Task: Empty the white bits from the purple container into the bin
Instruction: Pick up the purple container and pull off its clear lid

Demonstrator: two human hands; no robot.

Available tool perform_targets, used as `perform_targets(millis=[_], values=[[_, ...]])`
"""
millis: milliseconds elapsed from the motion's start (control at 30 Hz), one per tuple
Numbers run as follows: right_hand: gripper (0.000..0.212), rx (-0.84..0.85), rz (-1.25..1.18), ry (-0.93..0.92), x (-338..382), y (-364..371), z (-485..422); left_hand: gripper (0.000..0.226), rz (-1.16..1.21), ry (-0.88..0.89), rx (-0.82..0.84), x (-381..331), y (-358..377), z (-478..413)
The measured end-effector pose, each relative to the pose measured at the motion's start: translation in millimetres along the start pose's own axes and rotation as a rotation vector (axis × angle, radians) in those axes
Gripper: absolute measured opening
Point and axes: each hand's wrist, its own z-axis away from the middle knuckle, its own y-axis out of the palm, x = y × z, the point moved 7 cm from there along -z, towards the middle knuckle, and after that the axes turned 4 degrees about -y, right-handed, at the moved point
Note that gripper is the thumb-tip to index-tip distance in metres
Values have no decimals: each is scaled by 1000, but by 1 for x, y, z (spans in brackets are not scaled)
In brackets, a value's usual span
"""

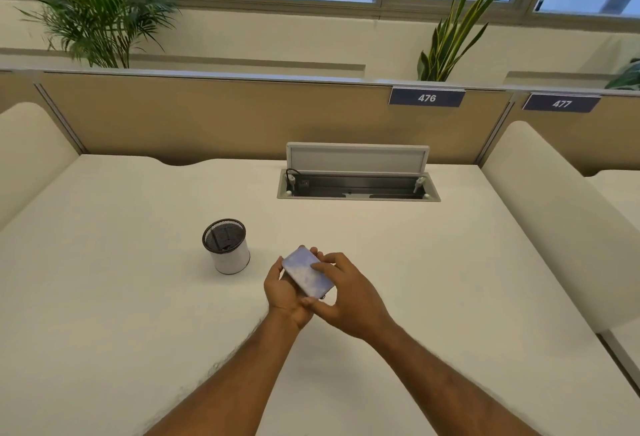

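A flat purple container (304, 273) with pale smudges on its lid is held just above the white desk (433, 279). My left hand (282, 291) cups it from below and the left side. My right hand (346, 291) grips its right edge, fingertips resting on the lid. The lid looks closed, so the white bits inside are hidden. The bin (227, 245), a small round cup with a black mesh rim and white wall, stands upright on the desk to the left of my hands, a hand's width away.
An open cable hatch (356, 172) with its flap raised sits at the desk's far middle. A tan partition (207, 113) with tags 476 and 477 closes the back. Padded white dividers (554, 220) flank both sides. Plants stand behind the partition.
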Motion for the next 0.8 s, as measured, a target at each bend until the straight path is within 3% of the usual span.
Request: perform_targets(millis=[367,600,800], values=[[45,-43,134,51,5,4,-5,57,6,52,-50,6,3,0],[34,-71,3,228,-16,5,-6,61,-65,48,-150,20,2,4],[37,-99,-11,196,-12,7,-2,65,-42,23,-126,21,1,8]])
